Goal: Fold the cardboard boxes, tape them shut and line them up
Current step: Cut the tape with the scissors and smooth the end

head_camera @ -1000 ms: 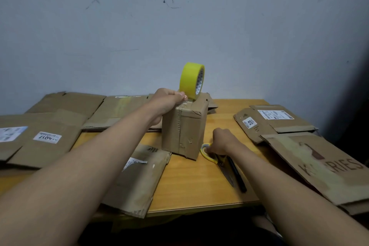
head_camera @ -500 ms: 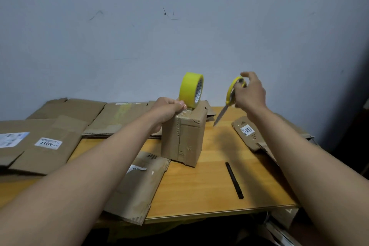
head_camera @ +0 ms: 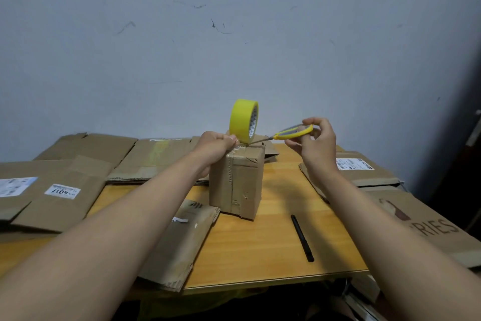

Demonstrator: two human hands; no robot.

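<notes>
A small folded cardboard box (head_camera: 238, 182) stands upright in the middle of the wooden table (head_camera: 263, 250), with tape down its front seam. A yellow tape roll (head_camera: 242, 120) stands on edge on the box top. My left hand (head_camera: 217, 145) presses down on the top's left edge, its fingers curled over the taped strip. My right hand (head_camera: 313, 142) grips yellow-handled scissors (head_camera: 289, 133). Their blades point left and reach the tape at the foot of the roll.
Flattened cardboard boxes lie all around: a labelled stack at left (head_camera: 49, 190), more at the back (head_camera: 153, 159), one at the front (head_camera: 179, 242), others at right (head_camera: 421, 221). A black pen (head_camera: 302, 238) lies on the table right of the box. The wall stands close behind.
My right hand picked the scissors up off the table, raised them, then swung the blades left to the tape by the roll. The left hand stayed on the box top.
</notes>
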